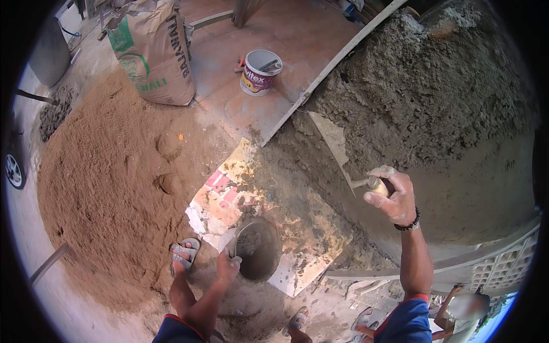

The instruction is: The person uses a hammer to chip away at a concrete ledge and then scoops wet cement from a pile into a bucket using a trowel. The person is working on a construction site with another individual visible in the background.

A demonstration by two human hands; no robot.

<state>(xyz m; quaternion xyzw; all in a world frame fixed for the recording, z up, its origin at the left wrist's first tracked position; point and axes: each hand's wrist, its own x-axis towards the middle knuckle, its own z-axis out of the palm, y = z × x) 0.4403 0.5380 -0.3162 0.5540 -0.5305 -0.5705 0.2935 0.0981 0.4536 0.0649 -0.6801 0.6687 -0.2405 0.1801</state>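
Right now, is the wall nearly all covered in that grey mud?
Partly. The lower grey wall already looks smooth. The right hand presses a flat metal trowel against it, while the left hand grips the rim of a round mortar-filled pan. Higher up, the lumpy grey plaster is rough and unsmoothed, and a big mound of brown sand lies on the floor.

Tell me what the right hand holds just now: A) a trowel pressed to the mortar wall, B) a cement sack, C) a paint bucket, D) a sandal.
A: the right hand grips the handle of a trowel whose blade lies against the grey mortar wall; the bucket and sack stand apart on the floor.
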